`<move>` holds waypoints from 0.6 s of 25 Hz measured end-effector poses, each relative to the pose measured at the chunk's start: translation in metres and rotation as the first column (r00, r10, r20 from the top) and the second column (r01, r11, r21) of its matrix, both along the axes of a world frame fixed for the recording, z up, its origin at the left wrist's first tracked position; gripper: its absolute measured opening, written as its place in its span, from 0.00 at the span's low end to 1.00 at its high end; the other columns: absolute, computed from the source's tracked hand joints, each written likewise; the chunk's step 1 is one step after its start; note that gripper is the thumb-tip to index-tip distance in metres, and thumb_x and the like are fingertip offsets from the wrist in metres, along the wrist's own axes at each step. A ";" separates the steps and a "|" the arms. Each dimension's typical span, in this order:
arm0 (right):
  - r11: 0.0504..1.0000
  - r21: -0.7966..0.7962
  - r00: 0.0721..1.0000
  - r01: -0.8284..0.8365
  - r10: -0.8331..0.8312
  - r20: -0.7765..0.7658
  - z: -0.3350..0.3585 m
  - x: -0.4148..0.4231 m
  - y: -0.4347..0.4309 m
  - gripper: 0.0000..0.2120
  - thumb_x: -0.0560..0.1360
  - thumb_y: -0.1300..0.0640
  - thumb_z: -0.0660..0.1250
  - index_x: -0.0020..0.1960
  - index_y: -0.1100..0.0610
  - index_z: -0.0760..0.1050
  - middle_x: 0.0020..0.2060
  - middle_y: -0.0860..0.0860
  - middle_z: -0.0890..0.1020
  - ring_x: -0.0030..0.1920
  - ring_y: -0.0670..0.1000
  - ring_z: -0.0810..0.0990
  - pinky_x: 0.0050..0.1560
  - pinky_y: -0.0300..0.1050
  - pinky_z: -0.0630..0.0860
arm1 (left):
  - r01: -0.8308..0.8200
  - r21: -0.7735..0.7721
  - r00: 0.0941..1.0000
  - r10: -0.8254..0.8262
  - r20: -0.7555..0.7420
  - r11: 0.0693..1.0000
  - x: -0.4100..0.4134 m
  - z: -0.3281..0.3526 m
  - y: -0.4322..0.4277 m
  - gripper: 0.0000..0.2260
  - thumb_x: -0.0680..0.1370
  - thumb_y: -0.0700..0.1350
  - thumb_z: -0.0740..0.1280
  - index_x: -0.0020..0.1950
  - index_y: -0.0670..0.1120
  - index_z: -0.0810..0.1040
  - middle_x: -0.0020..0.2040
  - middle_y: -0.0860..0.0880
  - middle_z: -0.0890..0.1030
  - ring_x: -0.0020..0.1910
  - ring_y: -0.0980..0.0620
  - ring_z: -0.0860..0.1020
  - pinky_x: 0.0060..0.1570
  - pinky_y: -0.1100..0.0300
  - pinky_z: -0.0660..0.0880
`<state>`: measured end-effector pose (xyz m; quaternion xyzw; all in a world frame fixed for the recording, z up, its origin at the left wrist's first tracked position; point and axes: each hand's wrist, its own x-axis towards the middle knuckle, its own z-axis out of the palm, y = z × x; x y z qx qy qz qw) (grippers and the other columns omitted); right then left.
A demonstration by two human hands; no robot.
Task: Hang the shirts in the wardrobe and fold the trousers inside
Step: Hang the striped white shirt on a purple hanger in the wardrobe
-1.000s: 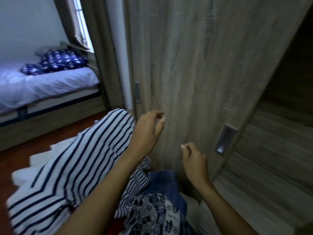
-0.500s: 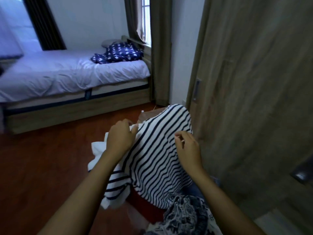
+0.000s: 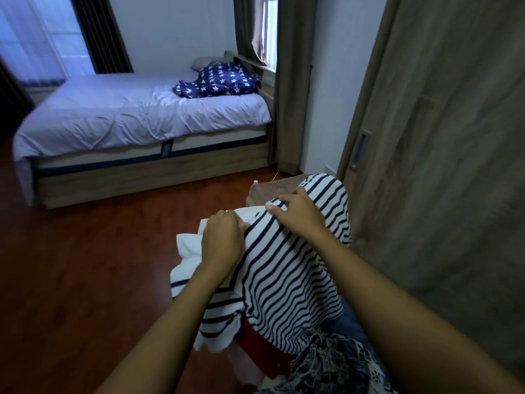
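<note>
Right hand (image 3: 298, 216) shifted up striped shirt (image 3: 284, 280), fingers (image 3: 284, 199) curled, pinching soft navy-white jersey; left hand (image 3: 221, 243) grips bunched plain white fold. Shirt drapes dome-like over clothes pile (image 3: 326, 362), beside woodgrain wardrobe door (image 3: 440, 166), above glossy reddish floor (image 3: 85, 280).

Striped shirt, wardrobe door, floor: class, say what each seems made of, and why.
Striped shirt: soft knit cloth, probably cotton; it drapes and creases.
Wardrobe door: matt wood-grain board, perhaps laminate; grain streaks show.
Floor: glossy reddish wood or laminate; it reflects light.
</note>
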<state>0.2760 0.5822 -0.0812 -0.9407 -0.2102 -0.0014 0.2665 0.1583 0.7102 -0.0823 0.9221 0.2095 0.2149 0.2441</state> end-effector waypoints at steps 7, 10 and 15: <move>0.999 0.037 0.999 0.016 -0.018 0.049 -0.002 0.013 0.022 0.10 0.71 0.50 0.67 0.38 0.56 0.78 0.35 0.50 0.79 0.37 0.50 0.78 0.34 0.45 0.76 | 0.092 0.067 0.991 -0.097 0.092 0.994 -0.009 -0.006 -0.004 0.07 0.80 0.45 0.61 0.42 0.47 0.69 0.45 0.46 0.76 0.45 0.48 0.71 0.42 0.60 0.62; 0.958 0.287 0.994 -0.008 -0.024 0.106 -0.001 0.002 0.012 0.10 0.72 0.56 0.68 0.34 0.57 0.77 0.33 0.47 0.76 0.35 0.43 0.74 0.36 0.38 0.71 | 0.144 0.052 0.984 -0.149 0.103 0.988 -0.010 -0.005 -0.006 0.07 0.80 0.46 0.61 0.42 0.47 0.69 0.43 0.48 0.75 0.43 0.49 0.71 0.42 0.58 0.65; 0.766 0.642 0.999 0.043 -0.033 -0.027 0.005 -0.021 -0.016 0.04 0.75 0.57 0.67 0.43 0.57 0.79 0.44 0.49 0.78 0.44 0.44 0.76 0.44 0.31 0.73 | 0.089 -0.155 0.980 -0.059 0.190 0.984 -0.011 -0.002 0.004 0.07 0.78 0.50 0.63 0.48 0.47 0.75 0.49 0.50 0.76 0.49 0.50 0.74 0.48 0.57 0.70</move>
